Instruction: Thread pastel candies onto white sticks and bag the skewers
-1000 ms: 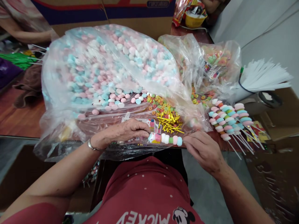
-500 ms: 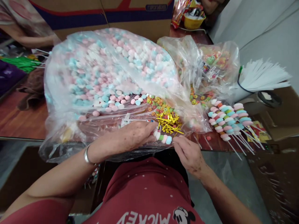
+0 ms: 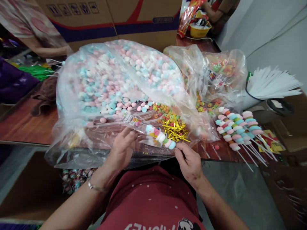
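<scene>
My right hand (image 3: 188, 161) pinches the stick end of a candy skewer (image 3: 159, 136) strung with pink, white, green and blue pieces. The skewer sits partly inside a clear printed wrapper sleeve (image 3: 134, 122) that slants up to the left. My left hand (image 3: 123, 147) rests beside the sleeve with its fingers loosely curled against it. A heap of gold twist ties (image 3: 175, 129) lies just behind the skewer. Both hands work at the near table edge, over the mouth of a big clear bag of pastel candies (image 3: 115, 80).
Finished skewers (image 3: 236, 127) lie in a row on the wooden table (image 3: 21, 126) at right. A bundle of white sticks (image 3: 271, 84) fans out beyond them. A second bag of ring candies (image 3: 216, 76), cardboard boxes (image 3: 115, 19) and another person's arm (image 3: 45, 48) lie behind.
The skewer has slid further into the wrapper sleeve and now tilts up to the left. My left hand has dropped back from over the skewer to beside the sleeve; my right hand moved left.
</scene>
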A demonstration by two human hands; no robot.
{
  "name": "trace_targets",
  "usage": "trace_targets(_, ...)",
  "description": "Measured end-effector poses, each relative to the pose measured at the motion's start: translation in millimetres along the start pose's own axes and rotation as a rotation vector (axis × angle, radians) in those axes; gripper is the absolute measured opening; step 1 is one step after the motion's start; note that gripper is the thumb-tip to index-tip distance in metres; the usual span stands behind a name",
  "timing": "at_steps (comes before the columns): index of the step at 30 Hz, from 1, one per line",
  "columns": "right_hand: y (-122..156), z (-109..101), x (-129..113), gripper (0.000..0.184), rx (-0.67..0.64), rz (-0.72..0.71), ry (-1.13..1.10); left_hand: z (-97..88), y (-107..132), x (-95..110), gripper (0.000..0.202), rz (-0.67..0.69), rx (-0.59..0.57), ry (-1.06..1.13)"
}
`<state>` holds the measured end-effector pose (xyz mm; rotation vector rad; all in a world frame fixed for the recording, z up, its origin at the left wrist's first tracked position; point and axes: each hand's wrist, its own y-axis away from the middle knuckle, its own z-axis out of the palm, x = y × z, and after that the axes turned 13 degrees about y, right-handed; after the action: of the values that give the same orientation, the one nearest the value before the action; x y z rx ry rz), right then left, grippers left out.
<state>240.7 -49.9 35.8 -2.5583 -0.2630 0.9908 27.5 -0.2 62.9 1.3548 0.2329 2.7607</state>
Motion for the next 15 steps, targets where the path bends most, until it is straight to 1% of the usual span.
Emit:
trace_targets(1,0.4,2.7,-1.4,0.014,-0.007,-0.003,-0.004,6.1,-6.8,-0.1,0.047,0.016,0.0,0.114)
trace_targets(3,1.8,8.3,-4.9,0.015,-0.032,-0.011,-0.006,18.7,-17.6,0.2,0.046,0.053,0.017,0.262)
trace_targets(6,4.9,13.3,-9.5,0.019,-0.121,-0.008,-0.017,31.1,-27.2,-2.4,0.036,0.003,0.065,0.349)
trace_targets(8,7.2,13.7,-10.8,0.022,-0.197,0.032,-0.051,32.9,-32.0,-6.3,0.024,-0.066,0.073,0.371)
trace_targets(10,9.3,13.4,-11.0,0.024,-0.256,0.116,-0.114,30.9,-36.7,-10.3,0.014,-0.127,0.075,0.398)
trace_targets(11,10.3,13.7,-11.0,0.025,-0.28,0.163,-0.153,29.4,-38.6,-12.1,0.013,-0.151,0.082,0.417)
trace_targets(13,12.1,16.0,-11.8,0.027,-0.307,0.235,-0.217,27.3,-40.6,-15.4,0.016,-0.183,0.099,0.453)
trace_targets(15,13.3,20.5,-14.2,0.026,-0.288,0.245,-0.196,27.9,-39.3,-18.6,0.02,-0.184,0.101,0.479)
